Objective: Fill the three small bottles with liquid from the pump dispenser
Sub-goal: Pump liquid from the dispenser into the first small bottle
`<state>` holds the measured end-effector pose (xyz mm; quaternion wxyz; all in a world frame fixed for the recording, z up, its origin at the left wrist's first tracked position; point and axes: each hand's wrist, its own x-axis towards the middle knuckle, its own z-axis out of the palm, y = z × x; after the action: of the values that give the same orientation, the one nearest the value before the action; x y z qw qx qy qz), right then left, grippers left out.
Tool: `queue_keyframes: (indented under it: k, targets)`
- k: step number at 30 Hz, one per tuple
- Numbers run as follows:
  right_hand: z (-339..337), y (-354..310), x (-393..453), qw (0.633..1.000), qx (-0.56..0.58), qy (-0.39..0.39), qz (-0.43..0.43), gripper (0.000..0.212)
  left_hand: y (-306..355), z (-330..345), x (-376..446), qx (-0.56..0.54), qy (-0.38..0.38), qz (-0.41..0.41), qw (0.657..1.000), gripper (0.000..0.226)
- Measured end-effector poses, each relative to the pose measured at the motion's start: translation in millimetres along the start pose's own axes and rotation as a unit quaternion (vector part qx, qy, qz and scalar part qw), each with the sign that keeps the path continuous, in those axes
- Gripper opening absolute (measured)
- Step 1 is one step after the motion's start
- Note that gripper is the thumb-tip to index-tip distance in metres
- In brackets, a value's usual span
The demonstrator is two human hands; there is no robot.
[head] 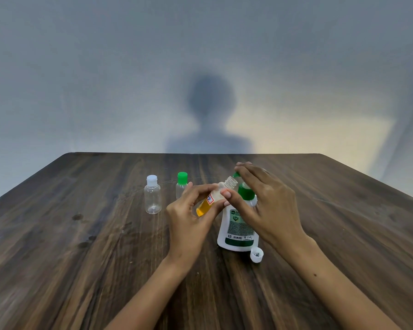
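Observation:
My left hand [188, 217] grips a small clear bottle [215, 198] tilted to the right, with orange liquid in its lower part and its open threaded neck up against the green nozzle of the pump dispenser [239, 225]. The dispenser is a white bottle with a green collar, standing upright. My right hand [265, 201] lies over the pump head, fingers fairly straight, thumb touching the small bottle. An empty clear bottle with a white cap [152, 195] and another with a green cap [181, 184] stand upright to the left.
A loose white cap [256, 254] lies open side up just right of the dispenser's base. Everything sits on a dark wooden table [81, 258] that ends at a grey wall, where a person's shadow falls.

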<state>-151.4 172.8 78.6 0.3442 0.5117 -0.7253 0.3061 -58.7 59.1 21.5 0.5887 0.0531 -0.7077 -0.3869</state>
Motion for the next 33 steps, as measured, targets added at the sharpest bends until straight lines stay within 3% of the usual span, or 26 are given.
queue_keyframes:
  k: [14,19,33]
  targets:
    - [6.0,-0.4,-7.4,1.000,0.008,-0.002,0.012,0.083,-0.9,-1.2,0.0,0.012,-0.004,-0.010,1.000,0.035]
    - [-1.8,1.1,1.0,1.000,-0.001,-0.007,-0.004,0.081,2.5,-1.4,-0.9,-0.015,0.004,-0.013,1.000,0.053]
    - [-0.6,1.3,0.5,1.000,0.003,-0.001,-0.010,0.085,6.4,-3.2,1.2,-0.016,-0.009,-0.022,1.000,0.050]
